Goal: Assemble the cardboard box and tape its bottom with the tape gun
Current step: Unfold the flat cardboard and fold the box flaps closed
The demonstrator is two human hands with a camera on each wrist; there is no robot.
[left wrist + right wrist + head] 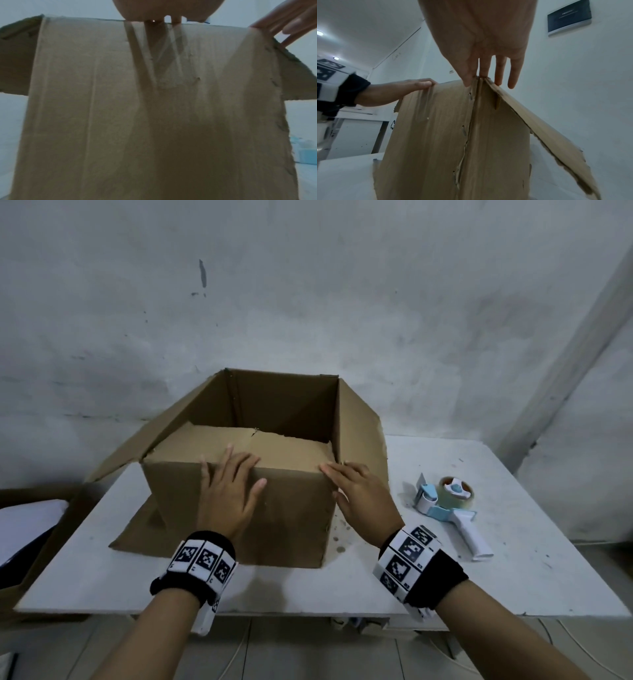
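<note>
A brown cardboard box [291, 508] stands on the white table [102, 577], its top open at the back and its left, right and far flaps standing out. Folded cardboard flaps lie flat across the near part of the opening. My left hand [229, 484] lies flat with spread fingers over the near top edge [120, 108], touching the folded flap. My right hand [356, 491] has straight fingers at the near right corner [481, 86], where the right flap [539, 128] hangs outward. The blue and white tape gun [448, 508] lies on the table right of the box, untouched.
A grey wall rises close behind the table. Another cardboard box [37, 525] with something white in it sits low at the left. The table's front edge [274, 609] runs under my wrists. A dark panel [569, 16] hangs on the wall.
</note>
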